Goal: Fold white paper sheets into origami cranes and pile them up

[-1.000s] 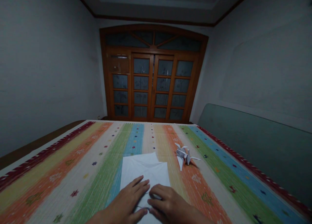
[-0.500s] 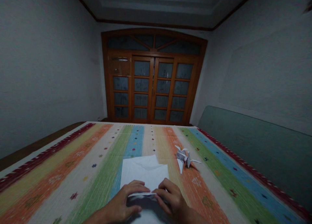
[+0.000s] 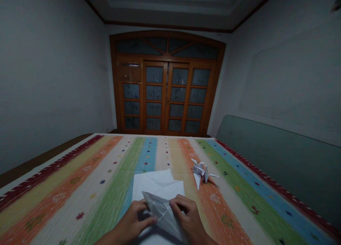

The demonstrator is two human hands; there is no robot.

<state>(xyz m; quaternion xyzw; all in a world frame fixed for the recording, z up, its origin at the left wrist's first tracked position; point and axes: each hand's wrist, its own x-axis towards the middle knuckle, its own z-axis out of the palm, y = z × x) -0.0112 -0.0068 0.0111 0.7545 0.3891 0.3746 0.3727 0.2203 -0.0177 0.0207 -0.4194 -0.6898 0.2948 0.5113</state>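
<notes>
Folded paper piece (image 3: 162, 213) held between both hands, over white paper sheet (image 3: 158, 184). Long axis runs diagonally: pointed tip up-left, by left hand (image 3: 130, 220); other end down-right, nearer right hand (image 3: 189, 220). Both hands closed on its edges, fingers curled, forearms angled inward. Origami crane (image 3: 202, 172) sits beyond, right.

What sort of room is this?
Probably a plain room in a home, perhaps a bedroom: a striped woven rug covers a wide bed or table, glazed wooden double doors fill the far wall, and a green panel runs along the right wall.
</notes>
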